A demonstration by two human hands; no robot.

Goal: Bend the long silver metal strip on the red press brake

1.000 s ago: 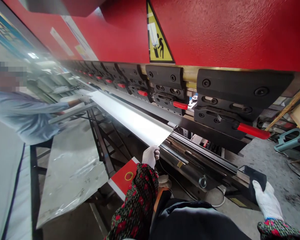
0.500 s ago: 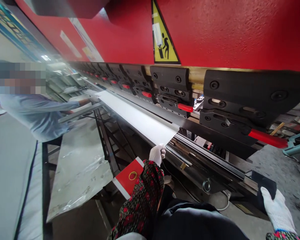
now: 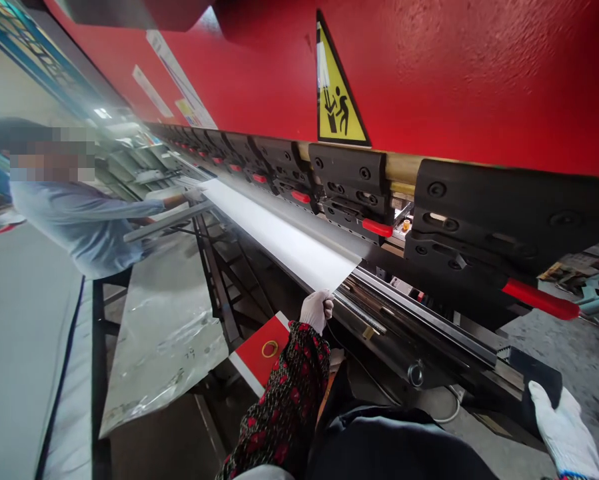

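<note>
Glossy red machine (image 3: pixel 454 87), left grip (image 3: pixel 318 311) pinching smooth rectangular sheet (image 3: pixel 284 233), knit-gloved right grip (image 3: pixel 565 423) spread against black block (image 3: pixel 536 370)

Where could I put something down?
The dull sheet looks mostly bare, between the wide grey surface and the red panel. So does some floor beyond the black block. It's crowded along the shiny strip: the left hand pinches its corner, and dark clamps hang above.

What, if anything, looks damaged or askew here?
The grey sheet, left of the left hand, looks odd: its near edge seems wrinkled and its right edge ragged, unlike the smooth white sheet in that hand.
</note>
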